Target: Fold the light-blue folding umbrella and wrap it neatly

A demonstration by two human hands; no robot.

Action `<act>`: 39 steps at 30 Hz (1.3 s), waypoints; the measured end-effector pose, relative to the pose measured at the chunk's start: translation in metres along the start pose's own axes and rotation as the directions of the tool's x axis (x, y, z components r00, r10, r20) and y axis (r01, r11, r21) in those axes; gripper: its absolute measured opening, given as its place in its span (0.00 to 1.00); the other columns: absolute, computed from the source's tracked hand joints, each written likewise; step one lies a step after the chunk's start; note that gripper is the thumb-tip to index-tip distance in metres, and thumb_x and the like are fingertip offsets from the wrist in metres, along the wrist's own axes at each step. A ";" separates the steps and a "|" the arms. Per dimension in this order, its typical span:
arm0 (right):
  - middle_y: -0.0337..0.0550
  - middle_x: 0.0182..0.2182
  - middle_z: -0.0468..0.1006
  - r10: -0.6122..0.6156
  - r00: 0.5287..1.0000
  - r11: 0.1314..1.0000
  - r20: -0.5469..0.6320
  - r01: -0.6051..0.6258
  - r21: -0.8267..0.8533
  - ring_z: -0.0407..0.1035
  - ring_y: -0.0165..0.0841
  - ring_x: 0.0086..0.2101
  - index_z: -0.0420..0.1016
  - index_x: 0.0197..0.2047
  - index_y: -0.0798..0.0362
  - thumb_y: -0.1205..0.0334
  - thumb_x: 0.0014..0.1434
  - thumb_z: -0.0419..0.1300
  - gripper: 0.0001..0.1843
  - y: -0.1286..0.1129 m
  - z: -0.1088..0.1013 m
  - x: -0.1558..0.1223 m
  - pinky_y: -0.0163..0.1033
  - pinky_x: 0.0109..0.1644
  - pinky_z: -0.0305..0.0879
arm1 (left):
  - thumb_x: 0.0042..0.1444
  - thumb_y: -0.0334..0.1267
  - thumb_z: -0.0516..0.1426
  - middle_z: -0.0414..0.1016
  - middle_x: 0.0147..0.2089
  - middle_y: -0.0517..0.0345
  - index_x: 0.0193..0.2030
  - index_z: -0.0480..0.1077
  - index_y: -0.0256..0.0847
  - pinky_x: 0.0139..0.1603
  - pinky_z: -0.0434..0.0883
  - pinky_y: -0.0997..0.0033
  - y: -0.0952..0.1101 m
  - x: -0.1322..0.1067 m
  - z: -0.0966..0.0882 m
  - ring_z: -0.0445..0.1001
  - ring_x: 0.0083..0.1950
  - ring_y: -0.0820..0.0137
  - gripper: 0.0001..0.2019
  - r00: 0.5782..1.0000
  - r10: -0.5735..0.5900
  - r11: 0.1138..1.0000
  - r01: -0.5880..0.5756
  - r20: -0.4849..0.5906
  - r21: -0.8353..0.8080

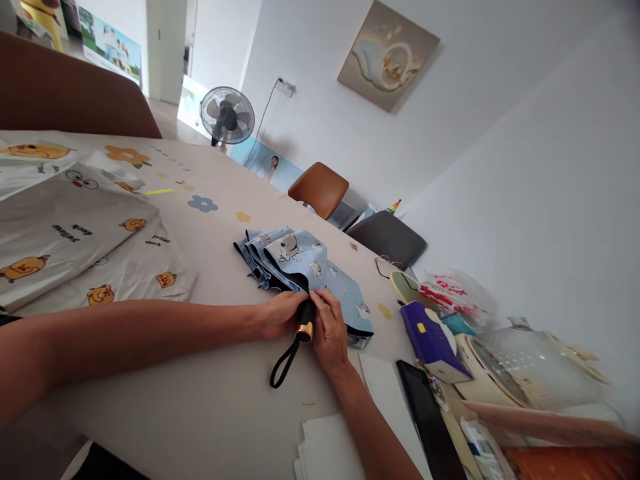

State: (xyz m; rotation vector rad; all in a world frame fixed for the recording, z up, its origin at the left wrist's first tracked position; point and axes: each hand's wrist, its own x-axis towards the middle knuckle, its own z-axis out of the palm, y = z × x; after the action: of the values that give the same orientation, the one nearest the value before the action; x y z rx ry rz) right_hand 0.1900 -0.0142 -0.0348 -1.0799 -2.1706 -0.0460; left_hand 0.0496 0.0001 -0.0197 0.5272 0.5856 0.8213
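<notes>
A light blue folding umbrella (pixel 320 263) with a printed animal pattern lies on the table, its canopy loosely gathered and spread away from me. Its black handle with a gold-coloured end (pixel 305 325) points toward me, and a black wrist strap (pixel 284 365) hangs from it. My left hand (pixel 281 313) is closed around the left side where canopy meets handle. On the right side, my right hand (pixel 330 328) pinches the canopy edge near the handle. The fingertips of both hands nearly meet there and are partly hidden.
A cream tablecloth (pixel 210 167) with flower prints covers the table. A duck-print cloth (pixel 100 233) lies at left. On the right are a purple tissue box (pixel 435 340), a black phone-like slab (pixel 430 420), white paper (pixel 330 447) and a lidded pot (pixel 500 373). Chairs (pixel 320 189) stand beyond.
</notes>
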 end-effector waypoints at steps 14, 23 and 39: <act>0.54 0.51 0.65 -0.193 0.981 0.970 -0.002 0.190 -0.154 0.59 0.39 0.53 0.58 0.59 0.53 0.73 0.57 0.47 0.25 -0.001 0.002 -0.005 0.51 0.54 0.60 | 0.51 0.45 0.54 0.67 0.25 0.58 0.29 0.64 0.36 0.25 0.64 0.72 0.008 -0.002 -0.003 0.67 0.26 0.72 0.13 0.992 -0.084 0.992 0.092 -0.095 0.086; 0.52 0.48 0.70 -0.127 0.988 0.991 -0.092 0.122 -0.056 0.60 0.37 0.54 0.58 0.53 0.55 0.76 0.55 0.44 0.22 -0.002 0.002 -0.011 0.53 0.53 0.61 | 0.54 0.44 0.53 0.72 0.27 0.51 0.31 0.68 0.32 0.25 0.68 0.73 0.000 0.006 -0.009 0.72 0.26 0.70 0.14 0.998 -0.043 0.991 0.049 -0.043 0.125; 0.41 0.33 0.76 0.175 0.977 0.977 0.120 -0.157 -0.146 0.70 0.34 0.36 0.69 0.35 0.52 0.65 0.55 0.49 0.08 -0.017 -0.020 0.100 0.38 0.39 0.62 | 0.58 0.41 0.47 0.66 0.19 0.60 0.33 0.57 0.37 0.17 0.63 0.74 -0.001 0.003 -0.002 0.65 0.16 0.74 0.09 0.989 -0.038 0.979 0.066 -0.146 0.192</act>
State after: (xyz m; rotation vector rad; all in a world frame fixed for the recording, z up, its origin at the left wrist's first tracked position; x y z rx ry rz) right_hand 0.1482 0.0371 0.0449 -1.3748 -2.2112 -0.0473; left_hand 0.0502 0.0023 -0.0221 0.6340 0.8141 0.7588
